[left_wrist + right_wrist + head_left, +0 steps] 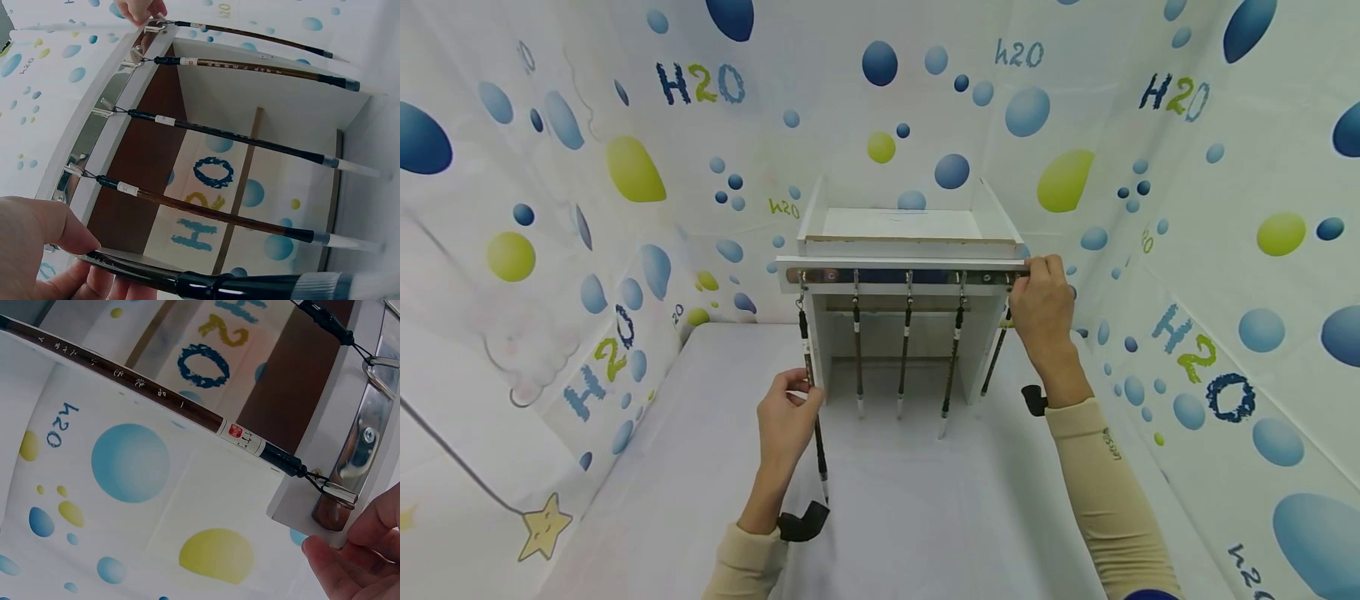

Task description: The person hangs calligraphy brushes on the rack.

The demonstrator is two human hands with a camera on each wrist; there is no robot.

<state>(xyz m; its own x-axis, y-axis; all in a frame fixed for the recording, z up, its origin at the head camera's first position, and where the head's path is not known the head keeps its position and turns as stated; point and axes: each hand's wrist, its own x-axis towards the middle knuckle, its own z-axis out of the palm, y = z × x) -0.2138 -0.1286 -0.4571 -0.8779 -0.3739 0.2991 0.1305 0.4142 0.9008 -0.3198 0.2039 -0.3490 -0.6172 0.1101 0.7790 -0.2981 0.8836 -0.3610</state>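
A row of calligraphy brushes hangs by cord loops from hooks on a metal rail (880,276) along the front of a white shelf (910,250). My left hand (788,425) pinches the leftmost brush (821,454) by its handle, between thumb and fingers; its tip hangs down. At the rail's other end, my right hand (1043,308) grips the right end of the shelf's front board. In the right wrist view, thumb and fingertips (322,559) sit at the board's corner, beside the hook of the rightmost brush (156,394). The middle brushes (206,212) hang apart from both hands.
The white shelf stands on a white-covered surface (895,517), with an open compartment below the rail and a shallow open top. Curtains (925,108) printed with blue and green bubbles enclose the back and sides. A dark band piece (803,522) sits by the left wrist.
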